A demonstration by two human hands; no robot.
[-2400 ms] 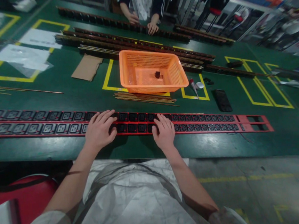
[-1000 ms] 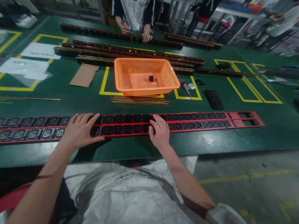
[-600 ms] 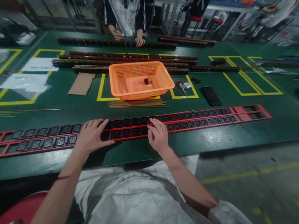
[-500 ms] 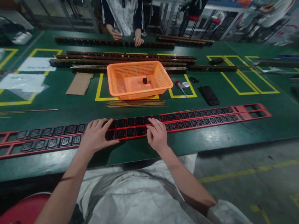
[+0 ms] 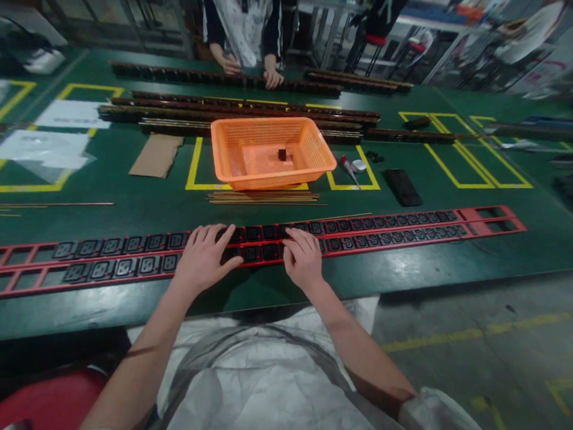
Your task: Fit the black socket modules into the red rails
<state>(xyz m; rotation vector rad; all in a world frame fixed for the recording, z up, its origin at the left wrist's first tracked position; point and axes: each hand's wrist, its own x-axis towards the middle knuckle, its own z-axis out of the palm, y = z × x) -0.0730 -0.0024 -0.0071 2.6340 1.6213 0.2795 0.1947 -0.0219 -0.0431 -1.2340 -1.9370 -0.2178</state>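
Observation:
A long red strip frame (image 5: 512,218) lies across the bench in front of me. Two rows of black sockets (image 5: 145,264) sit in it, larger ones on the left, smaller ones on the right. My left hand (image 5: 201,261) rests palm down over the larger sockets, thumb and fingers spread across both rows and the thumb at the near edge. My right hand (image 5: 304,257) touches the sockets near the middle with bent fingertips, its fingers slightly apart. Under both hands some sockets are hidden. Neither hand visibly lifts anything.
Beyond the frame stands an orange basket (image 5: 276,176) with a small black part (image 5: 282,154) inside. Thin brass-coloured rods (image 5: 265,197), a screwdriver (image 5: 349,169), a phone (image 5: 402,187) and cardboard (image 5: 155,155) lie nearby. Across the bench, a person (image 5: 245,31) handles a dark strip.
My left hand has moved right, and the larger sockets have slid right along the red frame with it. The right hand stays at nearly the same place.

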